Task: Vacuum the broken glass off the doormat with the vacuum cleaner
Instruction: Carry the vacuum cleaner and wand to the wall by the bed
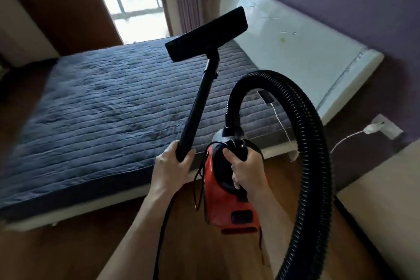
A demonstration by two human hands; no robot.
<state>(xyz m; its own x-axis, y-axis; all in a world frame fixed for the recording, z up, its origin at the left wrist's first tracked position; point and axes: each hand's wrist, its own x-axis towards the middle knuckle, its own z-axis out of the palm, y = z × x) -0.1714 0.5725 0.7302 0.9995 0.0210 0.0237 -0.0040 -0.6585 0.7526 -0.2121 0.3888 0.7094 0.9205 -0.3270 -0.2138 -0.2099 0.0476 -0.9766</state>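
In the near middle of the scene, above the wooden floor (pixel 68 252) just in front of a bed (pixel 95 107), the person carries the red vacuum cleaner (pixel 229 207) off the ground. The right hand (pixel 244 171) has its grip closed round the black carrying handle on top of the body, which bears the machine's weight. The left hand (pixel 172 163) has its grip wrapped round the near end of the black wand (pixel 200 102). The wand points up and away, so the floor nozzle (pixel 205 37) hangs in the air over the far right part of the bed, touching nothing; held like this it stays clear of the furniture while the machine is moved. The ribbed hose (pixel 313 154) rises from the body's front, arches to the right and drops out of the bottom of the view. A loose black power cord (pixel 200 179) dangles between the two hands and trails down past the left forearm; whether it is plugged in cannot be told. At the far right a white plug sits in a wall socket (pixel 384 129). Neither the doormat nor the broken glass is in view, so by my judgement this is the carrying stage and no suction work has begun.
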